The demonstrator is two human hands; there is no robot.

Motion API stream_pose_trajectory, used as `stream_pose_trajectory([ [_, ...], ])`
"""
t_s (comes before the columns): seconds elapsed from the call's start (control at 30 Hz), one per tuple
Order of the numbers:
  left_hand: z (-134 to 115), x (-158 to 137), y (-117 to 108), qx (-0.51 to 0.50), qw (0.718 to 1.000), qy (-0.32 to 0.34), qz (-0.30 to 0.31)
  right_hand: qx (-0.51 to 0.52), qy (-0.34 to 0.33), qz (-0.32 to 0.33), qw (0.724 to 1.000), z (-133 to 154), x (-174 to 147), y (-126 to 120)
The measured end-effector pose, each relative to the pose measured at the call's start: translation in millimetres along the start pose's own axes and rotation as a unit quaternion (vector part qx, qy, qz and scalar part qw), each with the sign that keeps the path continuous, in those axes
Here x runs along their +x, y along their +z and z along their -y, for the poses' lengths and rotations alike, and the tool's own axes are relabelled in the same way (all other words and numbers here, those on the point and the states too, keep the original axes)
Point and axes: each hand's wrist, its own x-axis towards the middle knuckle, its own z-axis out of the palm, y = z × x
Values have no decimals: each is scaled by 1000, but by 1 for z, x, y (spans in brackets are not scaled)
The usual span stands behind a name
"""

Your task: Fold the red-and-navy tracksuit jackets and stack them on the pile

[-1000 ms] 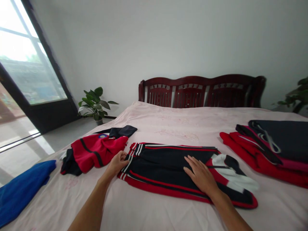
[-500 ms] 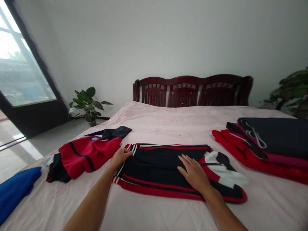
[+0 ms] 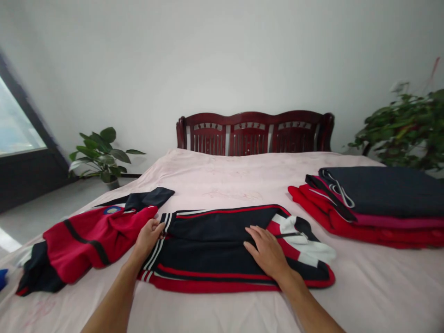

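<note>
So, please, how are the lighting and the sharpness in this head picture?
Head view, left: light comes through the glass door, with a bright patch on the floor, and the door leans, probably lens distortion. Head view, right edge: the leafy plant looks soft. Head view, centre: striped garment reads clearly.

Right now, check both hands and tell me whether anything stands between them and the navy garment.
Nothing visible does. The right hand lies on the navy garment, and the left hand is at its white-striped end. The red garment lies to the left of the left hand, not in between.
</note>
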Motion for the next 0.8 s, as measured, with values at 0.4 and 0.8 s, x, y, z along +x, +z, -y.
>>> stream_pose_trajectory([
  [0.4,6,4,3,-78,993,-51,76,62,137,13,989,-55,52,-31],
  [0.8,-9,-5,2,-114,987,-94,66,-64,137,108,983,-130,123,-34],
])
